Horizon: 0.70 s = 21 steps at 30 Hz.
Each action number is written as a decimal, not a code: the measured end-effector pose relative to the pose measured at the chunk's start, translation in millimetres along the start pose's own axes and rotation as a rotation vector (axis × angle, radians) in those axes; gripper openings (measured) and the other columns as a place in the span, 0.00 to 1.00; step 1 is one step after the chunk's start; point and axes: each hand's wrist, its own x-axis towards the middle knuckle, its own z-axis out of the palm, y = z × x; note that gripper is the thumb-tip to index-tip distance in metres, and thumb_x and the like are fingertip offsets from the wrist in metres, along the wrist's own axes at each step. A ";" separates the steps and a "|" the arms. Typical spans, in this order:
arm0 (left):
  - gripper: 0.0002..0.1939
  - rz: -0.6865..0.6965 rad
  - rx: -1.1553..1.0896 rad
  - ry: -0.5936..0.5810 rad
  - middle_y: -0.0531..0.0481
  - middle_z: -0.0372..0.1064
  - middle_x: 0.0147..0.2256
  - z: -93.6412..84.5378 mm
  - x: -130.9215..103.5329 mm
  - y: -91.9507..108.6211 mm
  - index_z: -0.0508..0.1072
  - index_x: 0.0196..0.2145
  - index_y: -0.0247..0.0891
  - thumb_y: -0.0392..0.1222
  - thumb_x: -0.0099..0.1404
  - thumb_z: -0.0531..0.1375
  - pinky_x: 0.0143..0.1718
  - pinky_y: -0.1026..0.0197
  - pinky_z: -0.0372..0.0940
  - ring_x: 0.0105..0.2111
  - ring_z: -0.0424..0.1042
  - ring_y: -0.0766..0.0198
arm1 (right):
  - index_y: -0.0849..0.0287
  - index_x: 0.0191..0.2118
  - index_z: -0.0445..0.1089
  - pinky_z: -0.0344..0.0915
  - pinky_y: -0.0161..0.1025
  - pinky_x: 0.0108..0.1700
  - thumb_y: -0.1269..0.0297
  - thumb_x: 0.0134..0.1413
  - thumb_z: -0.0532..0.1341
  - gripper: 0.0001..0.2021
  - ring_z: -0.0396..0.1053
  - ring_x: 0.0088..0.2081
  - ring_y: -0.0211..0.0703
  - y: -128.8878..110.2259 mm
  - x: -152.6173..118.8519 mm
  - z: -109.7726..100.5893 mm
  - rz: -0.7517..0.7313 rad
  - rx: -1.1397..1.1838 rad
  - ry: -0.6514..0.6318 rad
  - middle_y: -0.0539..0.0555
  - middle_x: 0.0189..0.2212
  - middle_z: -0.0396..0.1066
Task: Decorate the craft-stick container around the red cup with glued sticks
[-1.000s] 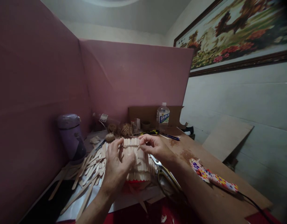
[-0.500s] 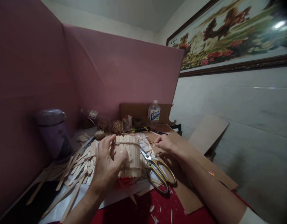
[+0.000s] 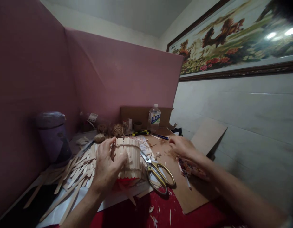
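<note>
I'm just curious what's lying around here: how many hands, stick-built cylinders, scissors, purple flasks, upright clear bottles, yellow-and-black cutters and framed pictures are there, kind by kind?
Hands: 2 (left hand, right hand)
Stick-built cylinder: 1
Scissors: 1 pair
Purple flask: 1
Upright clear bottle: 1
Yellow-and-black cutter: 1
Framed picture: 1
Total: 8

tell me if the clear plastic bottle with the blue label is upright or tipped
Upright: the clear bottle stands with its white cap at the top, in front of the brown cardboard.
</note>
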 end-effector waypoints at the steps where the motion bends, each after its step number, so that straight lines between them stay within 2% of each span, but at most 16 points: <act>1: 0.29 -0.002 0.000 -0.001 0.41 0.61 0.49 0.2 0.1 0.2 0.65 0.50 0.35 0.52 0.52 0.56 0.54 0.45 0.57 0.52 0.60 0.49 | 0.61 0.40 0.76 0.62 0.38 0.39 0.68 0.54 0.55 0.12 0.71 0.43 0.51 13.6 -7.9 -7.3 -0.026 -0.001 -0.031 0.61 0.43 0.74; 2: 0.29 -0.003 0.000 -0.002 0.41 0.61 0.49 0.4 0.3 0.5 0.65 0.50 0.35 0.52 0.52 0.56 0.54 0.44 0.57 0.52 0.60 0.49 | 0.61 0.39 0.76 0.63 0.37 0.40 0.65 0.53 0.57 0.12 0.71 0.42 0.50 27.6 -16.1 -11.7 -0.052 0.001 -0.067 0.60 0.40 0.75; 4: 0.29 -0.006 -0.005 -0.006 0.41 0.61 0.49 0.8 0.7 0.9 0.65 0.50 0.35 0.52 0.52 0.56 0.55 0.44 0.57 0.52 0.60 0.49 | 0.62 0.46 0.74 0.63 0.39 0.46 0.61 0.47 0.62 0.19 0.69 0.47 0.54 53.5 -32.1 -10.7 -0.116 0.001 -0.158 0.62 0.44 0.73; 6: 0.29 -0.004 -0.017 -0.010 0.41 0.61 0.49 1.1 0.8 1.0 0.65 0.50 0.36 0.52 0.52 0.57 0.54 0.44 0.58 0.52 0.60 0.49 | 0.65 0.51 0.70 0.62 0.42 0.48 0.61 0.39 0.66 0.29 0.67 0.49 0.58 72.6 -45.5 2.0 -0.114 -0.001 -0.267 0.65 0.48 0.70; 8: 0.28 0.003 -0.023 -0.011 0.42 0.60 0.49 0.9 0.6 0.7 0.65 0.50 0.37 0.52 0.52 0.57 0.54 0.45 0.59 0.52 0.60 0.50 | 0.62 0.54 0.66 0.62 0.42 0.48 0.64 0.34 0.66 0.34 0.67 0.49 0.57 83.3 -54.0 20.0 -0.121 0.084 -0.296 0.62 0.49 0.70; 11: 0.29 0.016 -0.012 -0.010 0.42 0.60 0.49 0.2 0.4 -0.6 0.65 0.50 0.36 0.53 0.53 0.57 0.54 0.45 0.58 0.52 0.60 0.50 | 0.60 0.49 0.69 0.62 0.41 0.46 0.64 0.38 0.63 0.26 0.68 0.45 0.53 90.5 -56.8 41.3 -0.164 0.255 -0.292 0.57 0.43 0.72; 13: 0.29 0.008 -0.017 -0.014 0.41 0.60 0.49 -0.1 0.6 -1.4 0.65 0.50 0.35 0.52 0.53 0.57 0.54 0.46 0.58 0.52 0.60 0.50 | 0.61 0.44 0.70 0.62 0.40 0.44 0.62 0.42 0.61 0.19 0.67 0.42 0.51 94.7 -54.8 46.9 -0.204 0.376 -0.288 0.56 0.39 0.72; 15: 0.30 -0.001 -0.024 -0.016 0.41 0.60 0.49 -0.1 0.9 -1.8 0.65 0.51 0.34 0.52 0.53 0.57 0.54 0.46 0.59 0.52 0.60 0.50 | 0.61 0.40 0.70 0.63 0.37 0.37 0.57 0.47 0.61 0.16 0.66 0.35 0.45 99.4 -53.2 45.5 -0.199 0.550 -0.309 0.54 0.34 0.70; 18: 0.30 -0.007 -0.027 -0.018 0.41 0.60 0.50 0.5 1.2 -1.5 0.65 0.51 0.34 0.52 0.53 0.56 0.54 0.47 0.59 0.52 0.60 0.50 | 0.60 0.42 0.68 0.55 0.30 0.23 0.49 0.52 0.61 0.19 0.57 0.24 0.34 102.3 -55.6 32.2 -0.049 0.931 -0.334 0.47 0.24 0.61; 21: 0.29 0.015 -0.016 -0.014 0.41 0.60 0.50 1.0 0.7 -1.3 0.65 0.51 0.35 0.51 0.53 0.57 0.55 0.46 0.58 0.53 0.60 0.50 | 0.58 0.40 0.68 0.49 0.25 0.18 0.49 0.52 0.63 0.18 0.52 0.22 0.29 93.3 -62.5 9.9 0.088 1.346 -0.287 0.47 0.26 0.59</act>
